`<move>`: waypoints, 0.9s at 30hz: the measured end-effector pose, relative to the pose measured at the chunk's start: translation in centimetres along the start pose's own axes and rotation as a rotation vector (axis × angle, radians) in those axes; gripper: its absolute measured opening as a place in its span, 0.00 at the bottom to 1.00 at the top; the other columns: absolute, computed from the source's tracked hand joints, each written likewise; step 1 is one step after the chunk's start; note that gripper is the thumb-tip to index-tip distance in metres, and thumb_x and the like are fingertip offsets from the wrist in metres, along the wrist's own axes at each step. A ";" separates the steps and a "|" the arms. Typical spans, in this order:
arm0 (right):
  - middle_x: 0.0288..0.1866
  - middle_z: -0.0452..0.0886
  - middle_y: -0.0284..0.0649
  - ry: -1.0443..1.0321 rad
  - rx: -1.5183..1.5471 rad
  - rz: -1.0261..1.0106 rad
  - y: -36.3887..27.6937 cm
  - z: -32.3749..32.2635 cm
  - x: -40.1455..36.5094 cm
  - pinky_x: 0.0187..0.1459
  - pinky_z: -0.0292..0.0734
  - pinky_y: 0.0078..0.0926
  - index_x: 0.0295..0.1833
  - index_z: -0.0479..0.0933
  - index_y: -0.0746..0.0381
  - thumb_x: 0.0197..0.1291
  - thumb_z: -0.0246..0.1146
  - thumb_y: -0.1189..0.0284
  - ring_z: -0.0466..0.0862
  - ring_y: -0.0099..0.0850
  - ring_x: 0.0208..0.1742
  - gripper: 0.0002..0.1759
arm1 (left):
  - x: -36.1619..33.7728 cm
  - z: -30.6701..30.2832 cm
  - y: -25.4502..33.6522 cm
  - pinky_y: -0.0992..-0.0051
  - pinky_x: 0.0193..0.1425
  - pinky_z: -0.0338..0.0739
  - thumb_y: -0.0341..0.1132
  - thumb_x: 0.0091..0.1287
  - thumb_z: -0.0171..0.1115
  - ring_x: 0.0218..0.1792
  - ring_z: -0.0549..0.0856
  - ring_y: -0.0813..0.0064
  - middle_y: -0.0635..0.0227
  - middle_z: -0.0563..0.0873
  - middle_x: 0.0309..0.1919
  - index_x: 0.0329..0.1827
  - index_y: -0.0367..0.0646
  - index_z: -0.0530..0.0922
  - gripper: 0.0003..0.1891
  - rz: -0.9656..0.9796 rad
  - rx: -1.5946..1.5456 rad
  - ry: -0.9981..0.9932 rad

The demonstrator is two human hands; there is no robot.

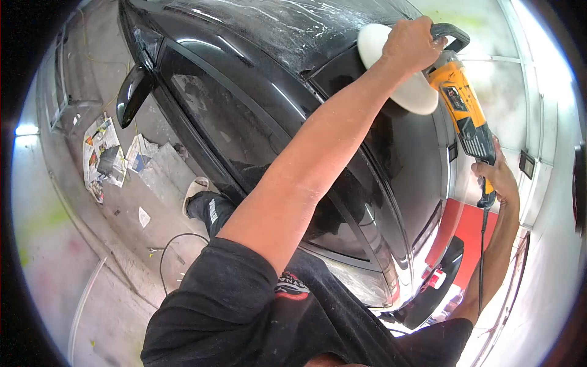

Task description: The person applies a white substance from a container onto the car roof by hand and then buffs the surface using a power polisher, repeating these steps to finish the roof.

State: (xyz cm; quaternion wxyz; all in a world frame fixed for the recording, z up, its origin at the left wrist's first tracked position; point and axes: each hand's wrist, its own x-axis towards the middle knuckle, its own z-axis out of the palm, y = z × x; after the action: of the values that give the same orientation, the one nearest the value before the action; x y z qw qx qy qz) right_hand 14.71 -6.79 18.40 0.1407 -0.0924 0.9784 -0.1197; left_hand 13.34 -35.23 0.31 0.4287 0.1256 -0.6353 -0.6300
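Observation:
A yellow and black polisher (pixel 463 111) lies over the roof of a black car (pixel 391 147). Its white foam pad (pixel 408 92) rests flat against the glossy paint. My left hand (pixel 411 41) is closed around the black loop handle at the head of the tool, arm stretched out across the car. My right hand (pixel 496 174) grips the rear handle, where the black cord (pixel 482 257) hangs down. The windscreen (pixel 293 24) beyond the pad is covered with clear plastic sheeting.
Side windows (pixel 214 116) and a folded wing mirror (pixel 131 92) are to the left. Newspaper sheets (pixel 104 153) lie on the concrete floor, with a thin cable (pixel 174 244) near my sandalled foot (pixel 197 189). White booth walls (pixel 544 122) stand at the right.

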 end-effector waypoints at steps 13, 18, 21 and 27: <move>0.40 0.82 0.37 0.016 0.142 0.091 11.5 -0.8 -9.6 0.31 0.78 0.26 0.86 0.52 0.60 0.44 0.69 0.77 0.79 0.25 0.29 0.59 | -10.9 5.0 4.8 0.56 0.39 0.84 0.45 0.68 0.72 0.32 0.90 0.47 0.49 0.88 0.26 0.41 0.34 0.81 0.19 0.010 -0.122 -0.233; 0.39 0.82 0.36 0.015 0.278 0.200 15.9 -0.2 -16.3 0.28 0.76 0.23 0.85 0.54 0.59 0.43 0.69 0.80 0.80 0.23 0.28 0.58 | -16.3 9.9 7.2 0.55 0.42 0.85 0.46 0.69 0.71 0.34 0.90 0.46 0.49 0.87 0.27 0.41 0.35 0.79 0.19 0.051 -0.141 -0.432; 0.37 0.82 0.35 0.083 0.252 0.323 16.4 -0.3 -19.9 0.26 0.76 0.23 0.84 0.56 0.59 0.42 0.67 0.81 0.79 0.23 0.26 0.57 | -19.1 12.3 8.5 0.54 0.42 0.84 0.46 0.69 0.71 0.35 0.90 0.45 0.49 0.86 0.27 0.41 0.36 0.77 0.19 0.032 -0.166 -0.534; 0.46 0.84 0.37 0.024 0.273 0.379 17.2 -2.1 -22.7 0.32 0.80 0.25 0.85 0.55 0.60 0.40 0.69 0.85 0.82 0.24 0.32 0.60 | -22.1 10.9 9.5 0.54 0.42 0.82 0.42 0.70 0.71 0.35 0.89 0.45 0.48 0.86 0.31 0.42 0.35 0.77 0.17 -0.017 -0.280 -0.547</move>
State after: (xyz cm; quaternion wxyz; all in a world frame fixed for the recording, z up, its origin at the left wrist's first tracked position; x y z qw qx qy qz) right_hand 32.98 14.97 21.59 0.1601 0.1143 0.9547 -0.2234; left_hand 22.61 -10.59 2.15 0.2497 -0.1037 -0.6330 -0.7254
